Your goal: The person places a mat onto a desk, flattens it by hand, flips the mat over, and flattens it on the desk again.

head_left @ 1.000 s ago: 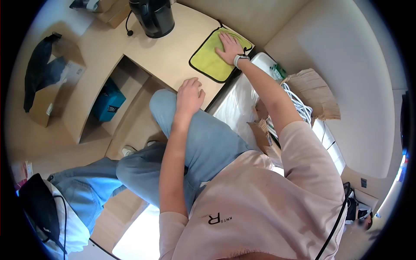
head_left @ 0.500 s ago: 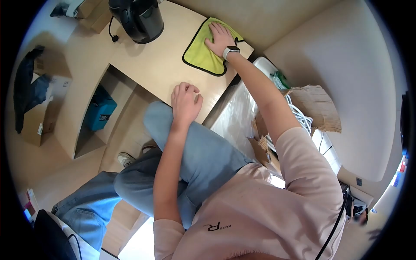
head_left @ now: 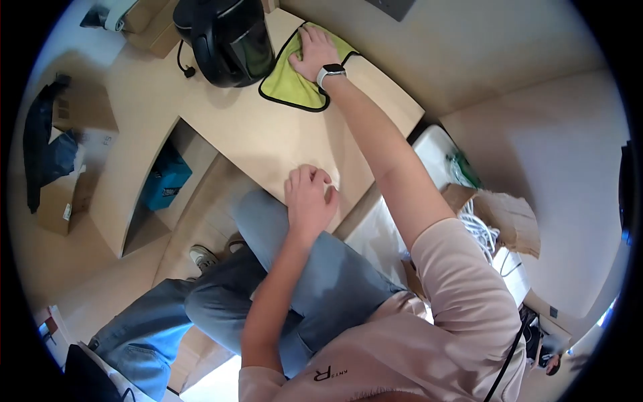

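Mid-wipe: right hand [head_left: 313,48] flat, fingers spread, pressing yellow cloth [head_left: 291,77] onto desk [head_left: 254,134] at kettle's [head_left: 231,40] three o'clock; left hand [head_left: 309,197] loosely curled, empty, bracing desk edge; next stroke probably needs steady downward pressure.

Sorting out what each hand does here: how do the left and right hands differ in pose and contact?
The right hand lies flat, fingers spread, on the yellow cloth, arm stretched far; the left hand is loosely curled at the desk edge, close above the knee. The right wrist wears a watch; the left is bare. Both rest on the desk.
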